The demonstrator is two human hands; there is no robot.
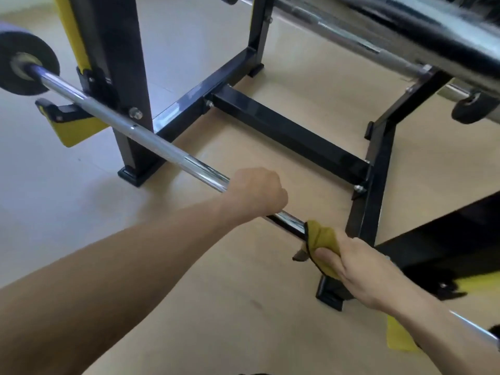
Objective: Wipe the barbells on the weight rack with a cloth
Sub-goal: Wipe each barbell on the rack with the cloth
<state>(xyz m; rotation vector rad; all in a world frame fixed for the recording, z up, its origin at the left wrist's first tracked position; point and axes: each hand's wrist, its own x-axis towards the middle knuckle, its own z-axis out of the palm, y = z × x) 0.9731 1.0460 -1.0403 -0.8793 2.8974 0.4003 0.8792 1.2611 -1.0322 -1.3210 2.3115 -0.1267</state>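
from the black weight plate (25, 67) at far left the chrome barbell (151, 140) runs across the black-and-yellow weight rack (127, 77) to our left hand (254, 193), fingers curled round the bar, and just beside it our right hand (359, 269) pinches the yellow cloth (322, 239) wrapped on it.

Chrome barbell (151, 142) lies slanted across the black-and-yellow rack (130, 77), black plate on its far end, yellow cloth (322, 244) wrapped around it.
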